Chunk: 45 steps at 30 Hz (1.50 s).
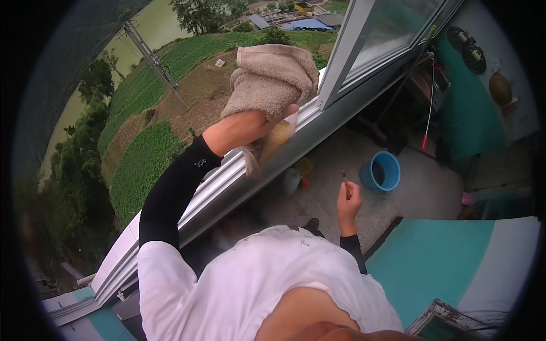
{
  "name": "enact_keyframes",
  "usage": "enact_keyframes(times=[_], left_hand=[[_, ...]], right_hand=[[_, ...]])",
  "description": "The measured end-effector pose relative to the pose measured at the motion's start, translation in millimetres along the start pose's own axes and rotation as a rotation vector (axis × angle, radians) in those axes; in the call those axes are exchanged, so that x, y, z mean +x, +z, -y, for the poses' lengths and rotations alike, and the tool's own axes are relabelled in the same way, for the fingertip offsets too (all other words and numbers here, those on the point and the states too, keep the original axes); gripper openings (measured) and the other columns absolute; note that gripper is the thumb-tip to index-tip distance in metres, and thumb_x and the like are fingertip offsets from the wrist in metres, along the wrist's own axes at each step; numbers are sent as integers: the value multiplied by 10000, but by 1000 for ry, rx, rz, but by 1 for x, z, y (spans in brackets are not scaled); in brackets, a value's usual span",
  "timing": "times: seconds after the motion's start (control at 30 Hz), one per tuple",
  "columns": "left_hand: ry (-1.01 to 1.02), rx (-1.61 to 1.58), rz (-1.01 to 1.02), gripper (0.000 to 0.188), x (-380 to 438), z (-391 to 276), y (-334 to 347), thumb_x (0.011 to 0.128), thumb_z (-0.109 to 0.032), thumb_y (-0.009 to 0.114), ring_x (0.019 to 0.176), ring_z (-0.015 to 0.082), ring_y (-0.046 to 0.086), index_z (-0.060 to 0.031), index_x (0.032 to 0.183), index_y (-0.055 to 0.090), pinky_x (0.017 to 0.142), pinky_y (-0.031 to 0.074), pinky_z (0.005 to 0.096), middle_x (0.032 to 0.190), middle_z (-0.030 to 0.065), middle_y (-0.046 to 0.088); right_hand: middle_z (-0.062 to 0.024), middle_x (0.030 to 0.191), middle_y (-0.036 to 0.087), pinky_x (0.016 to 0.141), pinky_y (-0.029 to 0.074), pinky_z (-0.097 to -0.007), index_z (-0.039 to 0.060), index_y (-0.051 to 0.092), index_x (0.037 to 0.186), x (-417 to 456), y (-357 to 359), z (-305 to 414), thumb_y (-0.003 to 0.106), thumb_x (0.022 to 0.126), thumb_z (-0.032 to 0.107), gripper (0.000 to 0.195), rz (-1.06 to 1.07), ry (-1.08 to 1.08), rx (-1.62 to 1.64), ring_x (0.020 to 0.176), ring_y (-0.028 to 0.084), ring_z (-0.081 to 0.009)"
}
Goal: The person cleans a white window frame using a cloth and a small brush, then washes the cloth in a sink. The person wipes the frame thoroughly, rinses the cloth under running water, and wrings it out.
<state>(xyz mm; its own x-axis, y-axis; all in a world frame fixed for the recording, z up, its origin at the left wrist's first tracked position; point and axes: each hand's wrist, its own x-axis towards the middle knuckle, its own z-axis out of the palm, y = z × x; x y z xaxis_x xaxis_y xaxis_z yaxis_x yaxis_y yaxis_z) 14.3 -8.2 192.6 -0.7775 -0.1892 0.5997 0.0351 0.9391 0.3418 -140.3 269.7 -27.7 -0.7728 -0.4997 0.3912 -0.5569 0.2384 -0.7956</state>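
My left hand [251, 123] reaches out over the window sill, with a beige terry cloth [277, 76] held in it. The cloth stands up above the fingers, and another bit of fabric hangs below the hand. Just right of the cloth is the metal-framed window sash [349, 51]. My right hand [349, 202] is lower, above the floor inside, its fingers closed on a thin brown stick-like item [344, 174] that I cannot identify. Past that hand a blue plastic bucket [380, 171] stands on the floor, dark inside.
The window track [243, 166] runs diagonally across the view. Outside are a green slope [140, 170] and a utility pole [155, 64]. Indoors, long-handled tools [405, 81] lean by the wall, and a white container [291, 181] stands below the sill. A teal-and-white wall [431, 255] is at the lower right.
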Motion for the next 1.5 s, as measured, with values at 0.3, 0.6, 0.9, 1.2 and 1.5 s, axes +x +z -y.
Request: enact_keyframes(times=[0.3, 0.6, 0.9, 1.2, 1.5], left_hand=[[-900, 654, 707, 557, -18, -1, 138, 877, -350, 537, 1180, 343, 491, -93, 1361, 436, 990, 386, 411, 1321, 174, 490], [-771, 300, 669, 348, -6, -57, 159, 973, -280, 456, 966, 362, 602, 29, 1068, 584, 823, 464, 410, 994, 226, 627], [-588, -662, 365, 332, 148, -144, 341, 981, -277, 482, 834, 211, 590, -2, 1133, 593, 797, 468, 337, 950, 143, 657], [-379, -775, 306, 368, 215, -164, 453, 974, -341, 468, 838, 357, 580, -11, 1091, 581, 758, 464, 399, 937, 198, 614], [-833, -963, 418, 484, 256, -173, 500, 981, -436, 441, 870, 154, 567, 8, 1108, 583, 777, 461, 314, 960, 62, 631]], right_hand=[[-128, 722, 632, 574, 484, -335, 17, 566, 916, -20, -136, -157, 606, 886, 135, 128, -61, 345, -136, 652, 645, -249], [-53, 640, 552, 514, 414, -295, 14, 570, 912, -13, -215, -254, 658, 857, 153, 174, -141, 534, -66, 549, 510, -125], [15, 771, 414, 576, 347, -197, -16, 300, 1351, 154, -161, -146, 773, 771, 168, 771, 122, 198, 585, 643, 373, -70], [-3, 913, 535, 559, 383, -195, -8, 366, 1337, 216, -222, -211, 650, 853, 159, 585, 247, 576, 813, 669, 479, -49], [65, 824, 512, 470, 277, -189, 55, 554, 1023, 277, -215, -273, 685, 850, 200, 262, 375, 527, 845, 574, 406, -11]])
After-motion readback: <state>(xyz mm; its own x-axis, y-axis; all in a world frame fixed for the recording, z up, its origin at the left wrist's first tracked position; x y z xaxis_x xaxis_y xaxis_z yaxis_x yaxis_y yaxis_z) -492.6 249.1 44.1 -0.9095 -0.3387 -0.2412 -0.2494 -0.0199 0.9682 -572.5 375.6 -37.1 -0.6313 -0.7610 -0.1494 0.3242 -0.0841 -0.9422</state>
